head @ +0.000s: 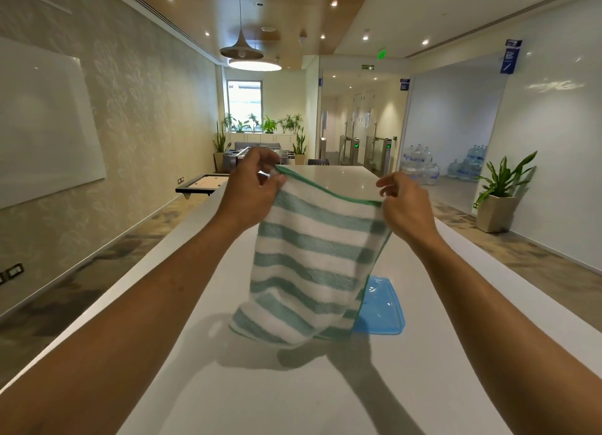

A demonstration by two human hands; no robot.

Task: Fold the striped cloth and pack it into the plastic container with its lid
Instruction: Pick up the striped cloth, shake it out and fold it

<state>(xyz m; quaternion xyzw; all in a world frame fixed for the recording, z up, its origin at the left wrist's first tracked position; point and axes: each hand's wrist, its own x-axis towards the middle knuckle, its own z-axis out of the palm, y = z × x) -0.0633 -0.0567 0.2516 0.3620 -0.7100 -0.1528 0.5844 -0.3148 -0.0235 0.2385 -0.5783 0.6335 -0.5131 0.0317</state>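
The striped cloth [309,265], white with green bands and a green hem, hangs in the air above the white table [293,385]. My left hand [250,190] pinches its top left corner and my right hand [407,203] pinches its top right corner. The cloth's lower edge dangles just over the tabletop. Behind its lower right part lies a blue plastic lid [381,307], flat on the table and partly hidden by the cloth. The container itself is not in sight; it may be behind the cloth.
The long white table runs away from me down the room. A potted plant [498,193] stands on the floor to the right, water bottles [420,167] beyond it. A whiteboard [42,125] hangs on the left wall.
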